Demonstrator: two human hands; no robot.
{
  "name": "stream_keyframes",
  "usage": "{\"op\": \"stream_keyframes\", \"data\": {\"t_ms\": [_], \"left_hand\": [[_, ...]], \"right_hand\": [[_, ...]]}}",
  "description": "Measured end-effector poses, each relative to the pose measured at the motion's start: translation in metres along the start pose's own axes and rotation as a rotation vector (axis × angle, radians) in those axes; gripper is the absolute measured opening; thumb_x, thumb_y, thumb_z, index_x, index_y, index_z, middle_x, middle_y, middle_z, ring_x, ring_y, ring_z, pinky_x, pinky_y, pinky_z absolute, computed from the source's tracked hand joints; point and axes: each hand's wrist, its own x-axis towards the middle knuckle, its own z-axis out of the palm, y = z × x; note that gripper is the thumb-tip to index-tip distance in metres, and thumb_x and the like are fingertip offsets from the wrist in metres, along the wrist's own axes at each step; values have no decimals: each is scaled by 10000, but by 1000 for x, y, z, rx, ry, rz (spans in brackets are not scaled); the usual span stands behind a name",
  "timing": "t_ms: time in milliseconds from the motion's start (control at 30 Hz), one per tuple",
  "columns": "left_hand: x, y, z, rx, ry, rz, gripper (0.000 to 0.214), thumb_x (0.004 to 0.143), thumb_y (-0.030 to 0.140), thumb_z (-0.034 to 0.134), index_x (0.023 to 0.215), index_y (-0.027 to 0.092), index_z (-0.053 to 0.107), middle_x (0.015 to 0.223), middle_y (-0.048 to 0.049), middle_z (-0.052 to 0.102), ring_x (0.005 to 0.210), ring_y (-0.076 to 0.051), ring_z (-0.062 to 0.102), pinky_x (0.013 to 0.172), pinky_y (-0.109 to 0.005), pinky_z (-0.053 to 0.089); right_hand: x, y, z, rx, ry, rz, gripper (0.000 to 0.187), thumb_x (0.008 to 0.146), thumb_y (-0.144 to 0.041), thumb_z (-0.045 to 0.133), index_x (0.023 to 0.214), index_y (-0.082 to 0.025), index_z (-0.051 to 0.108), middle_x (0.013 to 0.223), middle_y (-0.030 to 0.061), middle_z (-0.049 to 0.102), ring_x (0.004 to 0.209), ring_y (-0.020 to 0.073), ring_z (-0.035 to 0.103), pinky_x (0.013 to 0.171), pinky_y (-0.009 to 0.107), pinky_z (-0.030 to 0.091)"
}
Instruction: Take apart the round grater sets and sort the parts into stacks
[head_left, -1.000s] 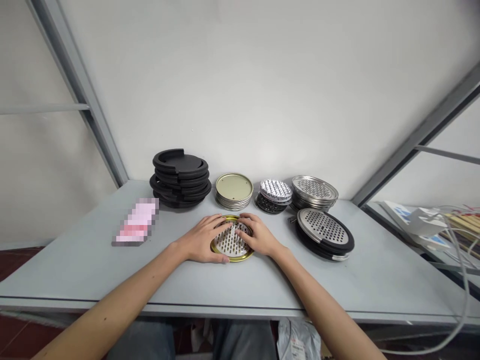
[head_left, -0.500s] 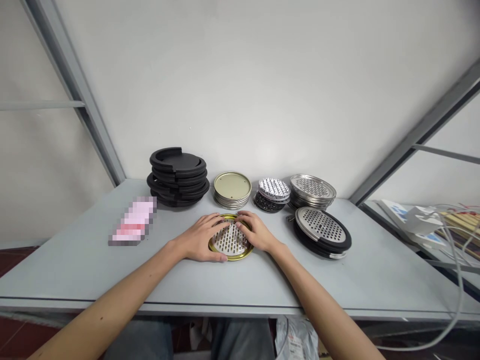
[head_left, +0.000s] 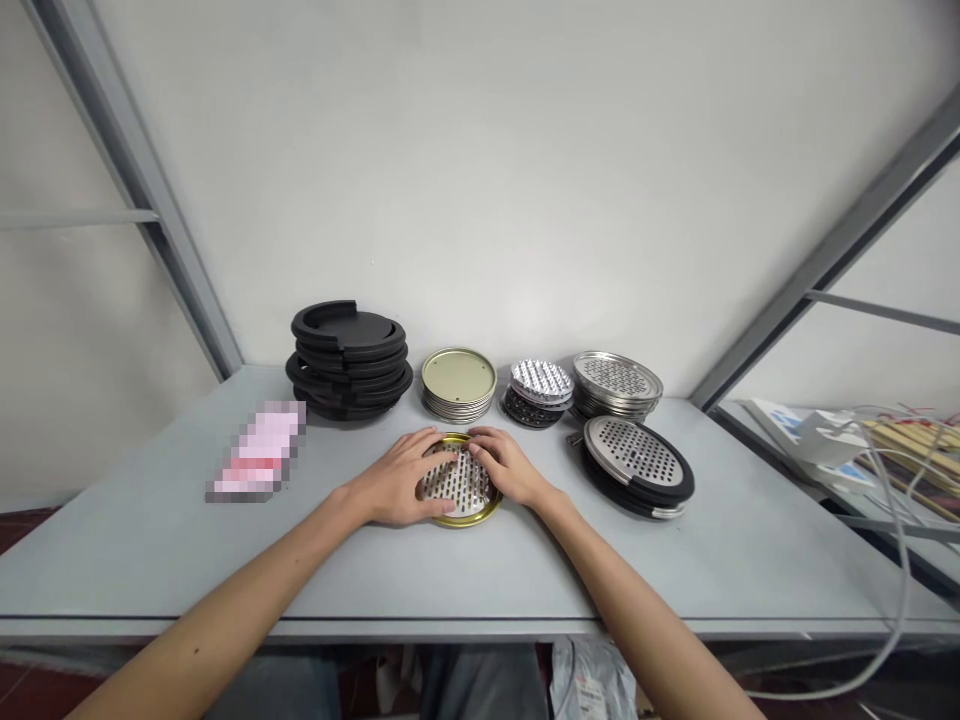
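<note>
A round silver perforated disc [head_left: 456,480] lies inside a gold-rimmed metal lid [head_left: 469,517] on the grey table [head_left: 480,570]. My left hand [head_left: 397,478] curves around the disc's left side, thumb at its near edge. My right hand [head_left: 507,466] rests on its right side, fingers bent over the top. Both hands press on the disc and lid.
Along the back stand a stack of black rings [head_left: 349,357], a stack of gold lids [head_left: 458,383], a pile of spiked discs [head_left: 538,391] and a stack of perforated steel plates [head_left: 616,382]. Assembled black-and-steel units [head_left: 637,465] lie right. A pink packet [head_left: 259,451] lies left.
The hands have stayed on the disc and lid, with the fingers shifting slightly over the disc. The view has tilted a little.
</note>
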Motion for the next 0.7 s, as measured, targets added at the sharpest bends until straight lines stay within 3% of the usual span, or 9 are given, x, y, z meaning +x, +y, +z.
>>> {"op": "stream_keyframes", "data": {"t_ms": [300,533,700], "left_hand": [[4,2,1,52,33,3,532,874,517,569,1327,240,528,1485,-120,378,1394,-355,276,1106,-540,296],[16,8,3,73,109,-1,423,892,501,541,1193,216,627,1321,-108,549,1330,-325,380,1087,-500,337],[17,11,4,61,134,-17,381,893,481,548,1159,230,655,1290,-88,581,1302,-324,413,1065,-498,364]], "right_hand": [[0,3,2,20,11,-10,351,969,-365,412,1013,-179,706,1200,110,636,1125,259,560,1020,436,388],[1,2,0,31,22,-22,372,983,-356,378,1030,-166,695,1166,118,652,1103,251,570,1010,429,395],[1,0,-2,49,25,-36,392,993,-381,356,1035,-182,691,1133,105,662,1076,231,579,986,393,414]]}}
